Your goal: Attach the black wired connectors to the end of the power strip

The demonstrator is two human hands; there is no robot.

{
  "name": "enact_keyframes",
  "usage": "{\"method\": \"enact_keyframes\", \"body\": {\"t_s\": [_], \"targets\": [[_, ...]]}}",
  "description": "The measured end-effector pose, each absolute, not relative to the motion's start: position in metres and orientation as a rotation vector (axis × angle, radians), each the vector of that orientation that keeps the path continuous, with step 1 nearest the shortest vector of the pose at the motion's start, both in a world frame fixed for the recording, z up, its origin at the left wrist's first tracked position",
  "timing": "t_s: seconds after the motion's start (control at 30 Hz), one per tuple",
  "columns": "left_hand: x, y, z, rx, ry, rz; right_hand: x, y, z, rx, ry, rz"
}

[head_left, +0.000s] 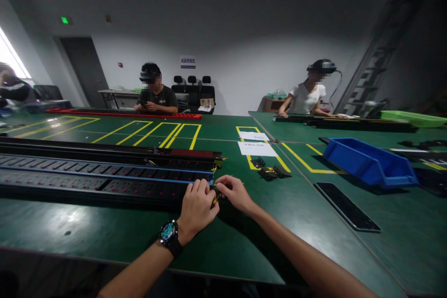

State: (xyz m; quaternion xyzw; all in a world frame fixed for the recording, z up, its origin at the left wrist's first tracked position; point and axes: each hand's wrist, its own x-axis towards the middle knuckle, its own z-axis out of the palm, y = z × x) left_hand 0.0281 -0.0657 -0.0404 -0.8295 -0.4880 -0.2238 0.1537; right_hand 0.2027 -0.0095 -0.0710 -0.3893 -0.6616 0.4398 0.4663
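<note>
Long black power strips (pixel 139 189) with rows of sockets and small red parts lie side by side on the green table. My left hand (pixel 199 207), a watch on its wrist, is closed over the right end of the nearest strip. Its thumb is close to short yellow-green wires (pixel 215 200) that stick out there. My right hand (pixel 234 192) meets it from the right, thumb and forefinger pinched together at these wires. The fingers partly hide the wires and the strip's end. Loose wires (pixel 220 164) also show at the end of a strip farther back.
Small black parts (pixel 268 173) lie beyond my right hand, near white paper sheets (pixel 257 149). On the right are a blue bin (pixel 370 163) and a dark phone-like slab (pixel 347 207). Two people wearing headgear sit across the table; a red rail (pixel 122 113) lies before one.
</note>
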Motion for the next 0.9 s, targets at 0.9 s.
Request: {"method": "enact_keyframes", "body": {"t_s": [0.9], "targets": [[0.0267, -0.0643, -0.0431, -2.398, -1.307, -0.765, 0.2086, -0.0079, -0.0709, -0.714, -1.809, 1.186]]}}
